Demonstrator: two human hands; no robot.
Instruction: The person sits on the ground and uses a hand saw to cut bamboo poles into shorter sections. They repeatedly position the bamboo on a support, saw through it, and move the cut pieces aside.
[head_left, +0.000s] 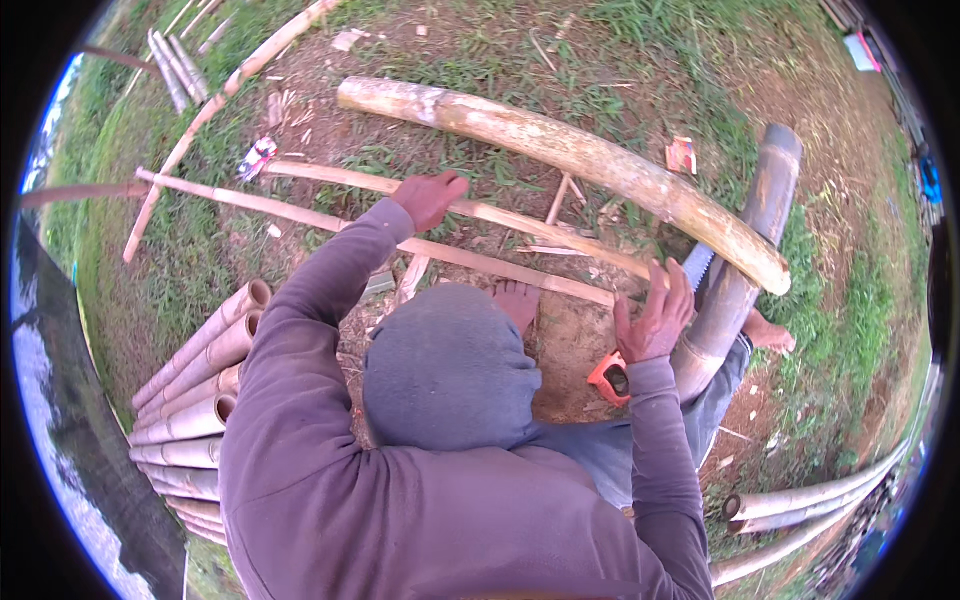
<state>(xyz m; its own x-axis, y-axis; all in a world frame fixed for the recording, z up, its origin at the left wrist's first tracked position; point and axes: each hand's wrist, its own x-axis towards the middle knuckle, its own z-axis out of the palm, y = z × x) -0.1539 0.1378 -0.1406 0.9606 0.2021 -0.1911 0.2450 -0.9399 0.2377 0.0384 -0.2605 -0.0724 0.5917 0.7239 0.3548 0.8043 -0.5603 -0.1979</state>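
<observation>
My left hand (430, 198) is closed around a long split bamboo strip (530, 222), which slants across the ground. My right hand (660, 312) has its fingers apart at the strip's right end. Its thumb is beside the end of a second, nearer bamboo strip (500, 265). Just beyond the right fingers shows a toothed saw blade (697, 264), partly hidden. An orange piece (608, 378) with a dark middle lies by my right wrist; I cannot tell whether it is the saw's handle.
A thick bamboo pole (560, 145) rests across a darker pole (735, 290) at the right. Stacked bamboo poles (195, 425) lie at the left, and more poles (800, 503) at the lower right. A bare foot (768, 332) shows beside the darker pole. Wood scraps lie scattered over grass and soil.
</observation>
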